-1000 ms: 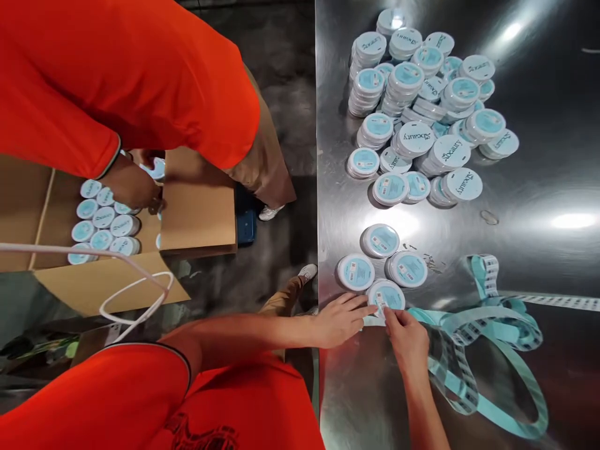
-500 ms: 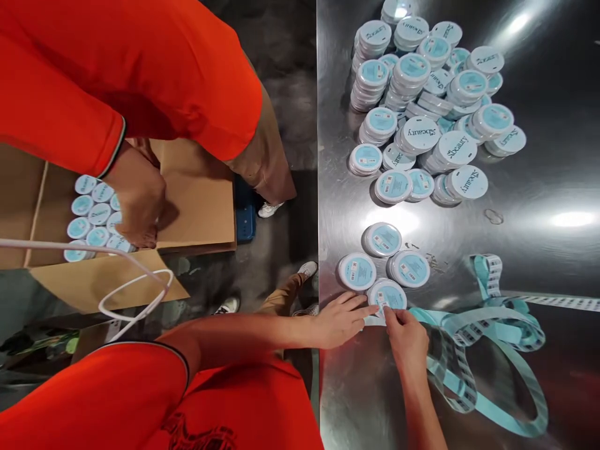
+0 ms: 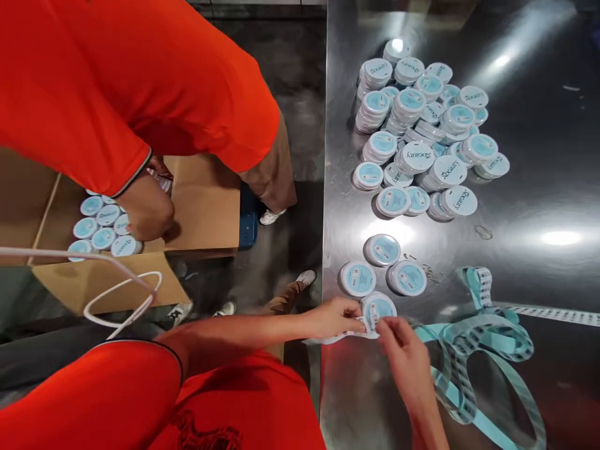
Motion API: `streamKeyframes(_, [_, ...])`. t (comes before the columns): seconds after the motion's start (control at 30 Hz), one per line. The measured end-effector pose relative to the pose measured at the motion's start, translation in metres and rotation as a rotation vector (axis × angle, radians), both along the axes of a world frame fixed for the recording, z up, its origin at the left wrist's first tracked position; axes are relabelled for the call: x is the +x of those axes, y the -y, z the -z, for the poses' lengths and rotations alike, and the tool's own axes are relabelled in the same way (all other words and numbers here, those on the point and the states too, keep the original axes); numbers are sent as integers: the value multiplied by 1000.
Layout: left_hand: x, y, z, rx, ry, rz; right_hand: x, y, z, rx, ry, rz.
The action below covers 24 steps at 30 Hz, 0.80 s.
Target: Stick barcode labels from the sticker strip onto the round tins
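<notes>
Head view, looking down on the person's two hands at the near edge of a stainless-steel worktable (image 3: 553,156). Most recently, the right hand (image 3: 407,365) has drawn back toward 5 o'clock from the round tin (image 3: 377,310), and a pale backing strip (image 3: 344,337) now reaches past the left hand (image 3: 335,317) toward 9 o'clock. The tin lies flat under both hands, its barcoded base facing up. The left fingers (image 3: 351,309) curl closed at the tin's rim and over the strip; whether they pinch the strip cannot be told. The right fingers (image 3: 389,331) stand partly open just above the tin's near edge, with no clear contact. At 3 o'clock, a looped turquoise barcode-label strip (image 3: 482,337) lies on the steel. At 12 o'clock, three more tins (image 3: 382,250) lie singly, and a large pile of stacked tins (image 3: 412,125) lies beyond them. At 10 o'clock, a co-worker's hand (image 3: 147,209) reaches over rows of tins (image 3: 103,225) in an open cardboard carton (image 3: 206,206), with a white cable (image 3: 117,306) looped before it.
</notes>
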<state>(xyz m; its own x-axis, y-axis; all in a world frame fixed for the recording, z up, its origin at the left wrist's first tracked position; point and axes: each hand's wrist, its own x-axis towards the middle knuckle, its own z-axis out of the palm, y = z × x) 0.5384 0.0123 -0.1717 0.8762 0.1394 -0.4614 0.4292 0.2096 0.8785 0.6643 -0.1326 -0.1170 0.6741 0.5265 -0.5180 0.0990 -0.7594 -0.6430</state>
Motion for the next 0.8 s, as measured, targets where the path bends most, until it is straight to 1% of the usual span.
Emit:
streamKeyframes(0.03, [-2,-3,-3,-60,-24,-31,-7,-4,-3,50,-96,-10])
streamKeyframes(0.1, [-6,-5,-5,-160,-75,-96,-19,-12,-4,56,-213,-43])
streamKeyframes(0.2, [-15,-6,-2,-167,-121,-117,-27,-18,1,28,-227,-48])
streamKeyframes(0.3, [-21,-6,3,-217,-79,-141,-28,-17,7,9,-217,-63])
streamKeyframes(0.37, [-23,-8,4,-260,-59,-146,-30,-17,8,0,-181,-82])
streamKeyframes(0.4, [-23,-9,4,-257,-69,-147,-31,-18,8,-6,-157,-90])
streamKeyframes(0.47, [-23,-11,2,-192,-113,-162,-35,-22,6,-20,-109,-103])
streamKeyframes(0.53, [-22,-13,0,-89,-142,-190,-38,-28,3,-29,-68,-110])
streamKeyframes(0.6, [-22,-17,0,18,-153,-185,-38,-33,3,-41,-42,-101])
streamKeyframes(0.7, [-21,-30,5,147,-164,-151,-28,-33,11,-96,-44,-30])
streamKeyframes(0.8, [-18,-51,14,262,-141,-139,-6,-29,25,-137,-7,97])
